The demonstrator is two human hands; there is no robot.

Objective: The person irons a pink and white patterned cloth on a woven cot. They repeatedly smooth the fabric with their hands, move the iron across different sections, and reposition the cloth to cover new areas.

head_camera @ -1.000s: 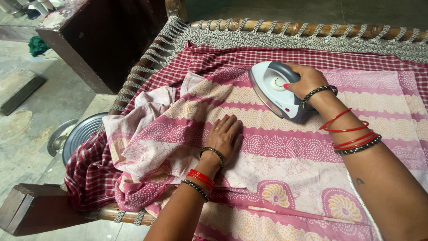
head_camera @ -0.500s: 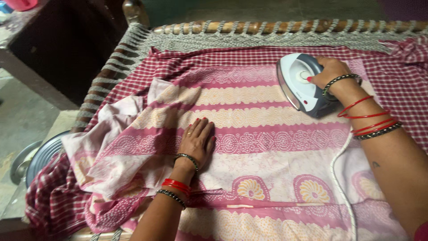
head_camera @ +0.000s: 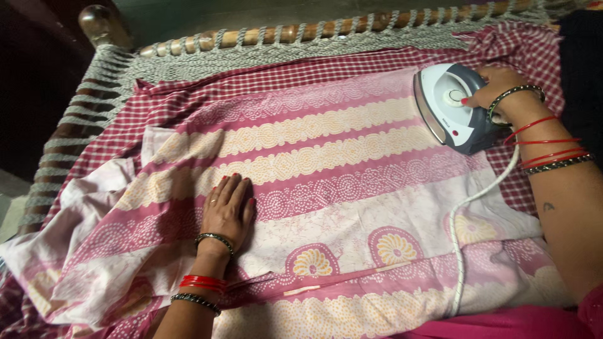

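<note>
- White-and-grey plastic electric iron (head_camera: 451, 108): your right hand (head_camera: 496, 86) is wrapped round its dark handle at the far right, fingers closed on it and the thumb lying over the top by the round dial.
- You have the iron's soleplate resting on the far right edge of the pink, cream and orange printed cotton cloth (head_camera: 352, 182), its nose pointing to the far left.
- Your right wrist carries red and dark beaded bangles (head_camera: 534, 147), just behind the iron.
- From the iron's near end, a white power cord (head_camera: 461, 238) runs down over the cloth's right side towards you, curving across the round flower motifs.
- Your left hand (head_camera: 227, 209) lies flat and open on the cloth at the near left, palm down and fingers together, holding nothing and only pressing the fabric; a ring shows on one finger.
- Around that hand the cloth lies smooth in bands of dotted and scalloped pattern; further left it bunches into loose pale folds (head_camera: 81, 251) that hang over the edge.
- Under the cloth you have a red-and-white checked sheet (head_camera: 295, 78), visible along the far side and at the right.
- Beneath it all is a wooden cot frame strung with grey-white rope (head_camera: 251, 44), with a rounded dark wooden post (head_camera: 100, 24) at the far left corner.
</note>
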